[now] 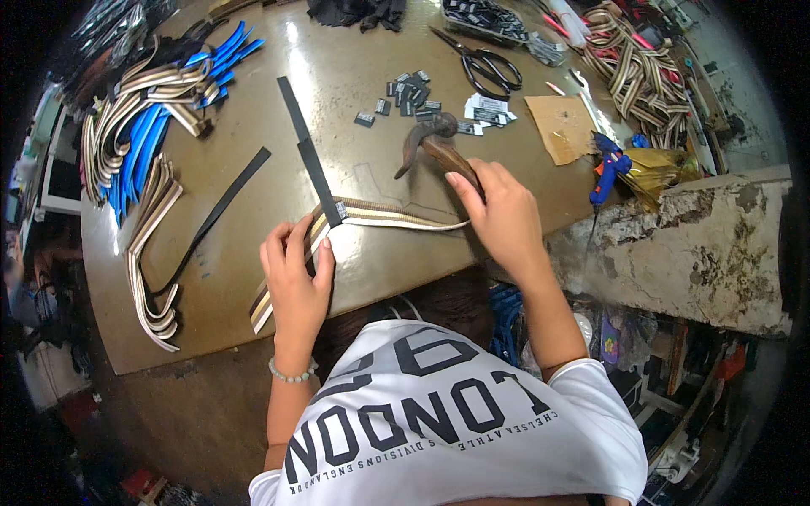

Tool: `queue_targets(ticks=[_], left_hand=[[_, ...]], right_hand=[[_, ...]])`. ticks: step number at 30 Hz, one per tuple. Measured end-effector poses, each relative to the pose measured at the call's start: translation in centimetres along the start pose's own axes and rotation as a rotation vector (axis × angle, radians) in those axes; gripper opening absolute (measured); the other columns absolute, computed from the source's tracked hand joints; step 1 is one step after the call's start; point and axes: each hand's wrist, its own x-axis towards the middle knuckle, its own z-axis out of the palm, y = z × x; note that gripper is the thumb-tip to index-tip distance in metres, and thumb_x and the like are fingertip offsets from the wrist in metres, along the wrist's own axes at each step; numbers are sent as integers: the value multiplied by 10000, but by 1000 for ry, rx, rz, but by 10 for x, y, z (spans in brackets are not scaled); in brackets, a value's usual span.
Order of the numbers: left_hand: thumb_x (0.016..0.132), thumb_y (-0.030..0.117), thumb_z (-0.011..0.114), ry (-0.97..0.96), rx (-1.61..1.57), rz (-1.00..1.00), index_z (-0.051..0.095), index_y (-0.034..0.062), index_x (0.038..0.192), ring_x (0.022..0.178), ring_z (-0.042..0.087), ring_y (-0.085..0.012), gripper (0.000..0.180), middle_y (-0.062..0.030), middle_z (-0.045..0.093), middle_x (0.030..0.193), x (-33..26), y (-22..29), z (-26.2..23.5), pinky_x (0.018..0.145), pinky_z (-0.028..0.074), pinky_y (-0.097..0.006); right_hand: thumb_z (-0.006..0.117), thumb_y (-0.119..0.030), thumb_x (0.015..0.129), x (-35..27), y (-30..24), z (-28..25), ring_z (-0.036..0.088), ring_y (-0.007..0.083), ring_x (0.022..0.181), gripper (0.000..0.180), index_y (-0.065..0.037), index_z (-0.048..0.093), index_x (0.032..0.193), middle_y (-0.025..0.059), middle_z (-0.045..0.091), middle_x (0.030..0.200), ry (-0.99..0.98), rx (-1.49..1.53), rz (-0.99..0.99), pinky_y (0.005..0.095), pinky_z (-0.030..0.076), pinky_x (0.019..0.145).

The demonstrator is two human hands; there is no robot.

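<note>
Striped webbing (396, 216), woven in brown, cream and white bands, lay bent at an angle near the front edge of the bench (228, 287), whose top was smooth, brown and glossy. Far right: tangled heap of straps (633, 72), limp and looped. Far left: layered bundle of striped straps (148, 84), beside shiny, curved blue strips (148, 148). Flat, matt black strip (315, 169) ran back from the webbing's bend, its near end overlapping it. Hands well apart: right hand (506, 211) wrapped around the wooden handle of a hammer (440, 149) with a dark, curved metal head; left hand (295, 266) rested over the webbing just below the bend, thumb and fingers parted. Beyond the hammer lay black-handled scissors (498, 76). Smallest: dark rectangular labels (409, 94) in a loose scatter, plus one greyish tag (341, 208) on the webbing, beside the black strip.
</note>
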Motion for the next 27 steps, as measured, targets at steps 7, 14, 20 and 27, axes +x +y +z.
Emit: queue_targets(ticks=[7, 14, 20, 27], left_hand=[[845, 107, 679, 11, -2, 1, 620, 12, 1197, 1024, 505, -333, 370, -180, 523, 1103, 3, -2, 3, 897, 438, -423], [826, 101, 699, 34, 1, -14, 639, 23, 1172, 1004, 511, -326, 360, -175, 526, 1084, 4, 1, 2, 867, 448, -416], [821, 80, 709, 19, -33, -32, 646, 21, 1165, 971, 514, -318, 355, -157, 536, 1062, 6, 2, -1, 843, 452, -414], [794, 72, 719, -19, 4, -106, 655, 32, 1152, 950, 514, -315, 366, -152, 539, 1031, 8, 7, -2, 816, 451, -409]], right_hand=[[568, -345, 976, 76, 120, -53, 606, 236, 717, 363, 2, 679, 968, 139, 649, 786, 205, 118, 284, 362, 480, 696], [581, -331, 906, 184, 264, -60, 677, 382, 943, 374, -11, 706, 1054, 225, 698, 997, 135, -362, 208, 449, 517, 851], [593, -294, 874, 265, 313, -50, 666, 436, 934, 347, 19, 713, 966, 308, 669, 926, 272, -339, 282, 488, 512, 867], [546, -288, 896, 336, 457, -48, 648, 464, 959, 355, 13, 699, 1004, 284, 679, 980, 419, -501, 293, 521, 499, 870]])
